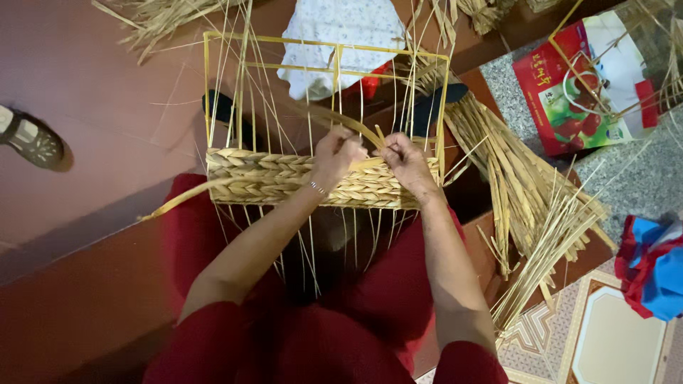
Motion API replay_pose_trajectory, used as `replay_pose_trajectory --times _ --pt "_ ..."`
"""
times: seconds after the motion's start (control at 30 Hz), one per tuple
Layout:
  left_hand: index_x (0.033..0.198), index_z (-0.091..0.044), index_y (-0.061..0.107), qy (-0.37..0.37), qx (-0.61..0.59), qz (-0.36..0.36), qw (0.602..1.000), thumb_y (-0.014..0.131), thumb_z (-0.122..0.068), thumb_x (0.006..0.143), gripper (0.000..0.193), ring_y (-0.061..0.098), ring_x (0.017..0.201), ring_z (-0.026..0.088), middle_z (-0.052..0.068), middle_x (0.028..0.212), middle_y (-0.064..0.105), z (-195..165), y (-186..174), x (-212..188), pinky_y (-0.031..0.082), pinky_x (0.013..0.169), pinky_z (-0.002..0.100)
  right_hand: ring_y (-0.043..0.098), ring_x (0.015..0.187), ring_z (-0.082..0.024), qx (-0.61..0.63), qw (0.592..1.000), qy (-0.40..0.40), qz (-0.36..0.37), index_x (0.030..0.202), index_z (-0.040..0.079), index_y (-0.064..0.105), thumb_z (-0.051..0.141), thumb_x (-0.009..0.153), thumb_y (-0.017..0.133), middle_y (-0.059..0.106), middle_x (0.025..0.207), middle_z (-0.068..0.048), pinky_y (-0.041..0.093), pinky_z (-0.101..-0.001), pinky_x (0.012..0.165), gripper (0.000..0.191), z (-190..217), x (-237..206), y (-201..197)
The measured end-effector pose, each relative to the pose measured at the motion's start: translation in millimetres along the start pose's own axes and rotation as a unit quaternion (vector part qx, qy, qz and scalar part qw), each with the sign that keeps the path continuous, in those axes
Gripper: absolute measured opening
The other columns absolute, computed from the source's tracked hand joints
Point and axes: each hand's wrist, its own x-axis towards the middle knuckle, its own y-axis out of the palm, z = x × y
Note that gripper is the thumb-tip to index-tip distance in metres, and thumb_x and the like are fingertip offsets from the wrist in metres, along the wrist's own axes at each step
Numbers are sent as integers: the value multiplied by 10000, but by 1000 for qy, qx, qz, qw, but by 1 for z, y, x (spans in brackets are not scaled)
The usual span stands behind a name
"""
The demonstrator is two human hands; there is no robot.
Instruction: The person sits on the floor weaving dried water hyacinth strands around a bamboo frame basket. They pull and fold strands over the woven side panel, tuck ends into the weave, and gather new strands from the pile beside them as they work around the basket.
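Both hands on straw strand over woven band

Two hands at a half-woven straw basket on a yellow frame

The left hand and right hand pinch a flat straw strand at the top edge of the woven band, inside the yellow wire frame; a bundle of loose straw lies to the right.

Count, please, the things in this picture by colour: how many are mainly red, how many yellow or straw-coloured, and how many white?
Red: 2, the red printed paper bag and the red and blue cloth bundle.
Yellow or straw: 3, the yellow wire frame, the braided straw band under the left hand and right hand, and the loose straw bundle.
White: 1, the white patterned cloth.
Total: 6.
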Motion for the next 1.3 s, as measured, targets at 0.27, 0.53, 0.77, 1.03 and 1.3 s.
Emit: replay_pose_trajectory --times 0.27,0.53,0.77,1.03,1.3 --pt "983 -28 599 96 11 80 992 543 -198 1063 196 564 847 249 148 890 592 7 -16 -62 519 779 404 641 852 -97 -244 961 -102 -76 895 158 756 32 872 765 660 957 -11 576 -235 764 129 7 -1 22" --pt "1230 -79 688 387 568 7 726 743 -327 853 455 503 1189 307 137 1247 592 -25 -38 -25 399 1038 501 650 943 -150 -261 964 -50 -7 1125 170 777 71 884 767 631 1228 -119 597 -312 801 260 14 -2 16" --pt "1139 -30 709 392 624 72 673 740 -278 874 364 516 1127 290 119 1113 612 -17 -40 -19 412 1004 469 652 674 -61 -179 980 52 -69 905 112 695 139 967 688 712 829 18 608 -283 592 68 10 2 22" --pt "953 -29 674 379 715 101 578 702 -95 867 112 568 914 218 95 864 614 9 -22 -11 522 812 356 594 702 -56 -51 993 -30 -102 910 67 707 85 945 744 698 800 -12 509 -243 620 54 -14 1 21" --pt "1051 -39 590 57 658 202 723 590 -203 1051 164 614 667 199 113 787 636 -13 -27 -1 540 511 309 630 547 -154 -246 956 -1 -157 888 69 693 170 969 731 702 676 -28 497 -327 530 135 -16 6 27"
